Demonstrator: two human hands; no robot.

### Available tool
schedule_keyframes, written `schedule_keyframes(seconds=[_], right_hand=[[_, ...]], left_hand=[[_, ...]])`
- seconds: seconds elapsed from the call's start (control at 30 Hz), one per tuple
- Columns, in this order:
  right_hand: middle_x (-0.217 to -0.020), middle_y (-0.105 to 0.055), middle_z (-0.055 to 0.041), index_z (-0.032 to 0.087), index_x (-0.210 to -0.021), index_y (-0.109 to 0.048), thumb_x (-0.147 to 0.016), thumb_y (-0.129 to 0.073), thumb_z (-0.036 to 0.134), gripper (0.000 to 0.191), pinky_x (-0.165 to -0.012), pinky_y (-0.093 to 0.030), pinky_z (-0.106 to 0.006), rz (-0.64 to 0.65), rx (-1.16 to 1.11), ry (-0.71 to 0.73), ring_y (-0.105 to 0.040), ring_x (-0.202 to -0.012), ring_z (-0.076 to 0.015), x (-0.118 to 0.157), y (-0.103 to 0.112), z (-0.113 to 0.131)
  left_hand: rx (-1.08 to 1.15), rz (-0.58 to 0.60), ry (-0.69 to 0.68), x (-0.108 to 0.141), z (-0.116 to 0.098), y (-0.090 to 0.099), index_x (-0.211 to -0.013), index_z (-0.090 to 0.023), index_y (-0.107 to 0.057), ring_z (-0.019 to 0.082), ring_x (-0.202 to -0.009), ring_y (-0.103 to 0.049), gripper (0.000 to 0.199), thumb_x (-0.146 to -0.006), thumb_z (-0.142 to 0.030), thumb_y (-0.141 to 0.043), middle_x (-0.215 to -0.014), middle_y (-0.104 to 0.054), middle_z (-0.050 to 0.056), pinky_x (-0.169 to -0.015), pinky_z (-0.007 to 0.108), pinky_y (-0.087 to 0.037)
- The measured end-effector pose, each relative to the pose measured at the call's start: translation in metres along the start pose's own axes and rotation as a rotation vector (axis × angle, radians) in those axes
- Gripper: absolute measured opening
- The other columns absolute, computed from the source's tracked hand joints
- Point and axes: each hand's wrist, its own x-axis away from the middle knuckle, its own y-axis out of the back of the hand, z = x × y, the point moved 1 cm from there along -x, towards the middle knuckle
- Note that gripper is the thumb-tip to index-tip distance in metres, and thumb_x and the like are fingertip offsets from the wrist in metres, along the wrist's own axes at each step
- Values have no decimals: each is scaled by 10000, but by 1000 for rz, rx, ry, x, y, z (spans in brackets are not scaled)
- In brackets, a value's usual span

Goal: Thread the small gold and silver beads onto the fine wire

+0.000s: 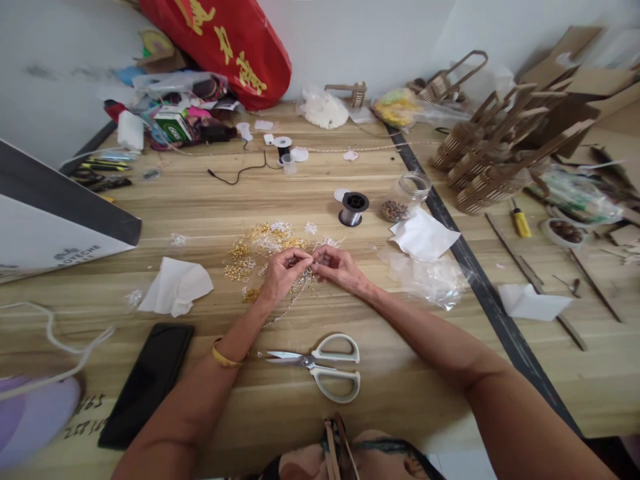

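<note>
My left hand (287, 272) and my right hand (341, 268) meet fingertip to fingertip over the middle of the table. Both are pinched closed on a thin silvery chain (293, 303), whose free length trails down to the left onto the wood. Exactly which small piece sits between the fingertips is too small to make out. Around and behind the hands lie heaps of gold and silver jewellery findings (267, 240), rings and pins among them. White-handled scissors (313, 363) rest just below the hands, blades pointing left and slightly apart.
A black phone (147, 383) and crumpled white paper (177, 287) lie to the left. Beyond my hands stand a wire spool (354, 209) and a glass jar (414, 189) beside beads. Clear plastic bags (430, 277) lie right, near a dark strip across the table and wooden ladle-like pieces (480, 157).
</note>
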Motion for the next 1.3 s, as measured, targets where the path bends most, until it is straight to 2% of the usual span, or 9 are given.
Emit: schedule_keyframes(seconds=[0.2,0.4,0.47,0.57,0.83,0.97,1.1,1.23,1.3], right_hand=[[-607,-592,29,158,-859,-569,-767,-694,485,362,-461,-474,-193,-16,40,4,-558,-504,-81,0,-1,-3],[-611,-555,38,176,-882,-536,-805,-648,478,331,-464,-418,-203,-72,114,53,-499,-500,-81,3,-1,-3],[-615,-540,47,179,-936,-550,-783,-676,464,347,-460,-381,-200,-68,176,66,-468,-501,-78,3,-1,-3],[-627,-559,30,171,-898,-577,-792,-663,475,334,-477,-374,-212,-48,232,79,-470,-518,-87,3,0,-2],[-629,-563,15,156,-872,-586,-877,-565,452,298,-516,-385,-222,-11,218,88,-498,-539,-99,5,0,-4],[-641,-543,21,147,-822,-585,-846,-611,424,279,-513,-348,-219,-14,288,127,-440,-535,-83,5,0,-2],[-629,-530,23,147,-818,-583,-872,-561,430,289,-518,-344,-223,9,316,111,-435,-542,-88,6,0,1],[-722,-555,17,156,-939,-567,-794,-668,416,314,-544,-385,-225,-26,260,113,-475,-585,-92,8,-2,1],[-757,-582,2,157,-918,-571,-781,-684,430,326,-577,-416,-232,-55,239,122,-517,-635,-106,10,-3,2]], left_hand=[[37,9,7,1,-2,0,-724,-164,-660,80,-516,-464,177,-705,-331,-715,-647,-610,-7,-470,207,-363],[155,-3,61,-1,2,2,-732,-164,-649,72,-462,-419,184,-704,-329,-726,-514,-496,-49,-448,202,-340],[144,11,66,0,1,1,-718,-163,-648,72,-457,-418,181,-702,-325,-727,-508,-500,-48,-449,205,-338],[97,32,59,0,-2,0,-701,-159,-655,74,-460,-419,173,-700,-317,-725,-518,-524,-41,-453,213,-332],[117,7,53,-1,2,1,-718,-158,-670,72,-468,-418,159,-701,-304,-730,-524,-522,-42,-449,205,-328],[84,9,12,-1,2,1,-716,-160,-675,72,-476,-428,144,-714,-296,-722,-559,-562,-35,-461,207,-339],[-50,8,-91,0,-4,-1,-715,-163,-685,104,-592,-529,102,-739,-261,-703,-667,-635,-4,-546,220,-397],[-137,-8,-203,4,-11,-5,-714,-164,-679,120,-655,-557,80,-764,-226,-681,-700,-627,5,-603,236,-419],[-151,-7,-248,5,-13,-8,-717,-165,-672,125,-681,-558,81,-775,-221,-677,-716,-616,9,-625,242,-426]])
